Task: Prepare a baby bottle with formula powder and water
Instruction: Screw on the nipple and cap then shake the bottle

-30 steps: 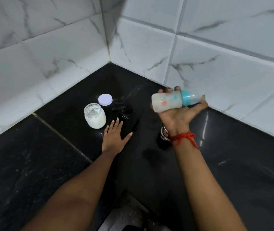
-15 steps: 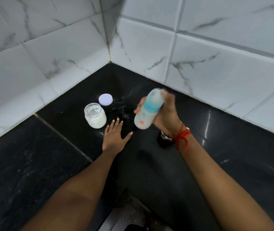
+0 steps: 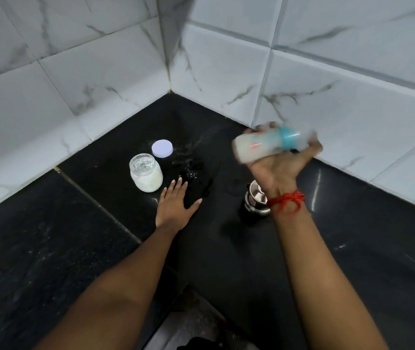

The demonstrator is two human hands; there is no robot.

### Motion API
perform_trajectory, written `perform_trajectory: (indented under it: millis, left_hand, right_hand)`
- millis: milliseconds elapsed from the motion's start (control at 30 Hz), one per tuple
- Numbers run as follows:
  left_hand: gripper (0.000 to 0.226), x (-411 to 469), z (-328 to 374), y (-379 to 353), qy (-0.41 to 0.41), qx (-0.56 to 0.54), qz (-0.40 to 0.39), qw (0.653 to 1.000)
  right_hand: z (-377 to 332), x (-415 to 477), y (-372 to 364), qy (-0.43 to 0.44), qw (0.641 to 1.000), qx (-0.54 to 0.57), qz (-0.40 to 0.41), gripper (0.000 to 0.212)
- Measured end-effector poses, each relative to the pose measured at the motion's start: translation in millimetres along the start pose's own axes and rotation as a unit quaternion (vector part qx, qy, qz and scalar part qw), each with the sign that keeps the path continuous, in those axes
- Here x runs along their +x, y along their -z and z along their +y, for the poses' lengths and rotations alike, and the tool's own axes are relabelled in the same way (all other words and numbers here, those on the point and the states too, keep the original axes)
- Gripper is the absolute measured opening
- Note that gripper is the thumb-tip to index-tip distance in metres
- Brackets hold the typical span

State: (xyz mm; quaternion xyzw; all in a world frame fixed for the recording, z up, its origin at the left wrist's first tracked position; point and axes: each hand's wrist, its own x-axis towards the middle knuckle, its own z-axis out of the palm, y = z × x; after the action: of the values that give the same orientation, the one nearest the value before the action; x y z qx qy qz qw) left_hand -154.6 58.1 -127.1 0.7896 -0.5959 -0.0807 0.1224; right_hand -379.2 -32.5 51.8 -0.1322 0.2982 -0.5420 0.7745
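The jar (image 3: pixel 146 173) is sitting on the counter (image 3: pixel 75 236), its lid (image 3: pixel 162 148) lying just behind. The left hand (image 3: pixel 173 205) is resting beside it. Further right, the right hand (image 3: pixel 281 168) is holding the bottle (image 3: pixel 259 147) sideways.

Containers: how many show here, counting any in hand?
3: baby bottle gripped in the right hand, open powder jar beside the left hand, steel vessel partly hidden behind the right wrist.

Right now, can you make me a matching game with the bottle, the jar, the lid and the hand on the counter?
Things: 1 baby bottle; 2 jar; 3 lid; 4 left hand.
States: A palm down, fingers straight; B open, white powder inside; C held sideways in the right hand; D lying behind the jar.
Pairs: 1-C; 2-B; 3-D; 4-A.
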Motion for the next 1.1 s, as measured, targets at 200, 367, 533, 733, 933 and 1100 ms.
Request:
perform_trajectory:
  millis: [200, 367, 533, 733, 933, 1100]
  left_hand:
    - [0.086, -0.7, 1.4, 1.5, -0.001, -0.005, -0.002, 1.0]
    - [0.087, -0.3, 1.1, 2.3, -0.003, -0.003, 0.002, 1.0]
    - [0.087, -1.4, 0.9, 2.5, -0.002, -0.002, 0.006, 1.0]
    - [0.088, -1.6, 0.4, 0.9, -0.002, -0.009, 0.007, 1.0]
    - [0.092, -1.8, 0.8, 2.6, -0.006, -0.013, 0.008, 1.0]
    - [0.087, -2.5, 1.0, 2.5, 0.001, -0.018, 0.01, 1.0]
  right_hand:
    - [14.0, -24.8, -20.0, 0.004, 0.995, -0.009, -0.1, 0.054]
    - [19.6, -27.5, -21.2, -0.004, 0.985, -0.036, -0.169, 0.061]
    - [17.0, -26.8, -28.3, -0.038, 0.98, -0.076, -0.177, 0.052]
    - [15.8, -25.3, -28.1, -0.032, 0.979, -0.082, -0.185, 0.063]
    - [32.1, -29.3, -16.8, -0.047, 0.971, -0.087, -0.216, 0.06]
    - [18.6, -24.8, -23.0, -0.042, 0.975, -0.089, -0.2, 0.066]
